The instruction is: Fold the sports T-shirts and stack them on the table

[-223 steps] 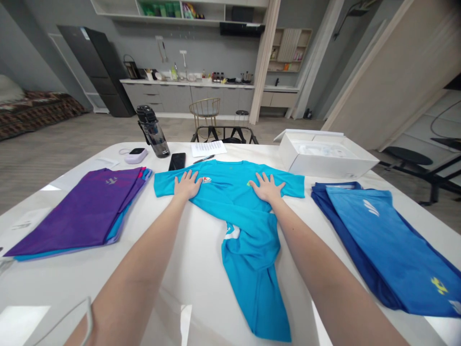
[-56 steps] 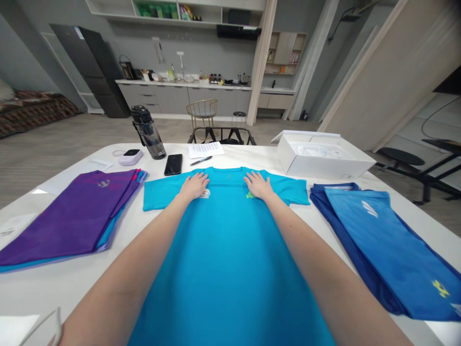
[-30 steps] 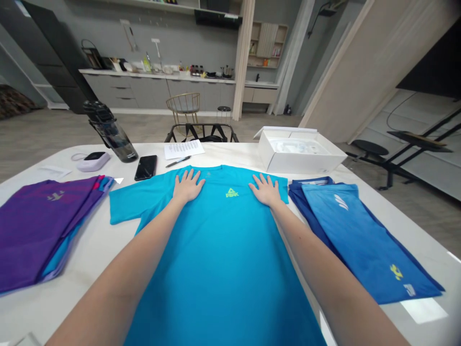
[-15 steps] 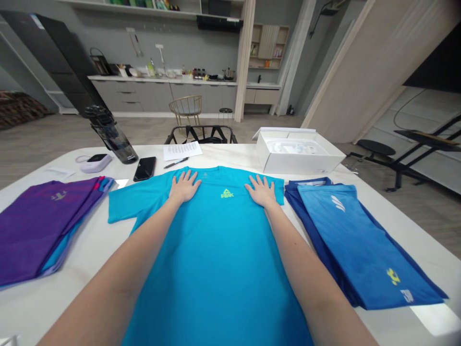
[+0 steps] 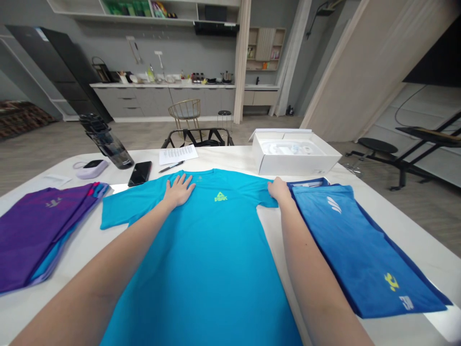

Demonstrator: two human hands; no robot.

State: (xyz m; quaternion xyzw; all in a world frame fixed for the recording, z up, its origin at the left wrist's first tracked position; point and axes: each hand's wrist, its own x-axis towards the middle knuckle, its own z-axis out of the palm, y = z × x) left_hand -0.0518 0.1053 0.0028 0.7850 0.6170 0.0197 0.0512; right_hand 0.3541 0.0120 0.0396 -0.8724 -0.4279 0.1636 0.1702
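Shirt (image 5: 212,240) is lying spread mid-table, running from near the surface's (image 5: 230,159) far edge toward its near edge.
Left hand (image 5: 179,191) is lying flat near the neckline, fingers splayed, gripping nothing; right hand (image 5: 279,189) is holding the opposite sleeve (image 5: 265,193) in closed fingers. My take: it's working best if the left palm is anchoring the cloth while the right is drawing the sleeve straight and low, without nudging the blue pile (image 5: 342,245) just beside it. I'm counting 1 shirt; 2 garment piles, purple (image 5: 39,230) by the left edge, blue by the right, layers unclear; 1 bottle (image 5: 110,144), 1 lilac device (image 5: 92,169) toward the far left corner; 1 phone (image 5: 140,173), 1 pen (image 5: 171,167), 1 printed sheet (image 5: 178,154) along the far edge; 1 white box (image 5: 295,165) toward the far right corner.
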